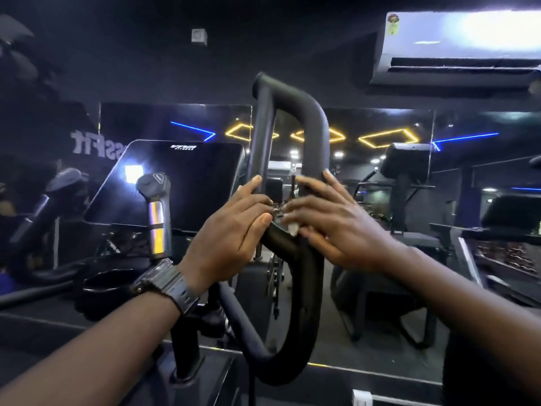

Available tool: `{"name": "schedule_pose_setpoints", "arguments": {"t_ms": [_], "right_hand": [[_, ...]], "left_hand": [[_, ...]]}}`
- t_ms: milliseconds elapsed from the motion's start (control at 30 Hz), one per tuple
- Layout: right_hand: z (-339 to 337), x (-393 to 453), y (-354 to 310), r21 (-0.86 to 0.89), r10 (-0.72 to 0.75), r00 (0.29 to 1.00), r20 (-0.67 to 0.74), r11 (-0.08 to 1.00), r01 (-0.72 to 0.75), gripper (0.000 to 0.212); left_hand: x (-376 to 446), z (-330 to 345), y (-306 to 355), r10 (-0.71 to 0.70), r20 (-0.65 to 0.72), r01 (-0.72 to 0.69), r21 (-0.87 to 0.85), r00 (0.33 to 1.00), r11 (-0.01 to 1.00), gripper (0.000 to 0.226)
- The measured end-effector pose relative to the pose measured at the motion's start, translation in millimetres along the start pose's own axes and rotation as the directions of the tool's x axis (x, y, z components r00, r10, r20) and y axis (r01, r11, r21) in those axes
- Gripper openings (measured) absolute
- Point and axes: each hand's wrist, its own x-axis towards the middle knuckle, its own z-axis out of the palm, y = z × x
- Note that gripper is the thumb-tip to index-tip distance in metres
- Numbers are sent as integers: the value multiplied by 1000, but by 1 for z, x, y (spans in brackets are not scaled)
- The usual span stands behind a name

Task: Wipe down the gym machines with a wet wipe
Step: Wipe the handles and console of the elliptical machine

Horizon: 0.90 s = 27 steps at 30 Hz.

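A black padded loop handle of an exercise machine rises in front of me at the centre. My left hand, with a dark watch on its wrist, wraps the loop's left bar, thumb pressed on the lower bend. My right hand lies against the right bar, fingers curled inward. A small white wet wipe shows under my right fingertips, pressed on the handle where the two hands meet. Most of the wipe is hidden by the fingers.
The machine's dark console screen stands to the left, with a second grip and a cup holder below it. A wall mirror ahead reflects other machines. An air conditioner hangs at the upper right.
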Motion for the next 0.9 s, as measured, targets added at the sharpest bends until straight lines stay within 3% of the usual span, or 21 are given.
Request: {"name": "schedule_pose_setpoints", "arguments": {"t_ms": [133, 267, 333, 433, 533, 767, 900], "right_hand": [[-6, 6, 22, -15, -123, 992, -2, 992, 123, 32], [-26, 71, 77, -12, 209, 964, -164, 977, -213, 33], [-28, 86, 82, 21, 270, 949, -165, 963, -270, 34], [-15, 68, 44, 17, 150, 984, -92, 989, -150, 36], [0, 23, 10, 48, 56, 990, -130, 998, -50, 33], [-6, 3, -7, -67, 122, 985, -125, 989, -131, 46], [-2, -16, -13, 26, 70, 971, -229, 998, -65, 36]], "left_hand": [[2, 4, -1, 13, -51, -12, 20, 999, 1000, 43], [4, 2, 2, 12, -22, -11, 44, 1000, 999, 44], [5, -1, 4, 10, 23, -12, 70, 1000, 997, 46], [6, -8, 5, -7, 82, 1, 78, 997, 997, 49], [8, -15, 5, -21, 153, 4, 116, 988, 993, 50], [10, -17, 10, -91, 171, 72, 112, 981, 991, 52], [9, -14, 13, -138, 141, 125, 102, 980, 987, 53]]}}
